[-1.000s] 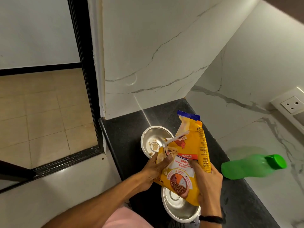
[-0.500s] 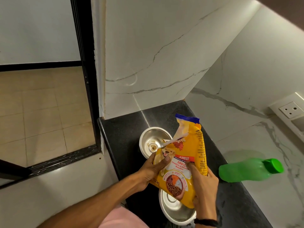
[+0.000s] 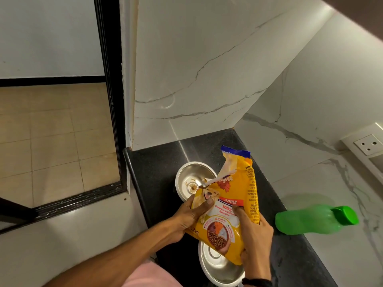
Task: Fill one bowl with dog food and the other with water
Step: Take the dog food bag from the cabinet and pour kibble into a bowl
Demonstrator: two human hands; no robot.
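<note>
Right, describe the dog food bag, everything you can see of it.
The dog food bag is glossy yellow plastic with a blue top edge, a dog's picture, a red ADULT band and a kibble picture. It is held tilted above the counter, its torn corner aimed into the far steel bowl, where a little kibble lies; its bottom hangs over the near steel bowl. The left hand grips its left edge, thumb on the front; the right hand grips its lower right side.

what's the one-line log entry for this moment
step: pouring kibble | hands: left hand and right hand grip bag | far bowl: some kibble | near bowl: no food seen | bottle: capped, on counter
</note>
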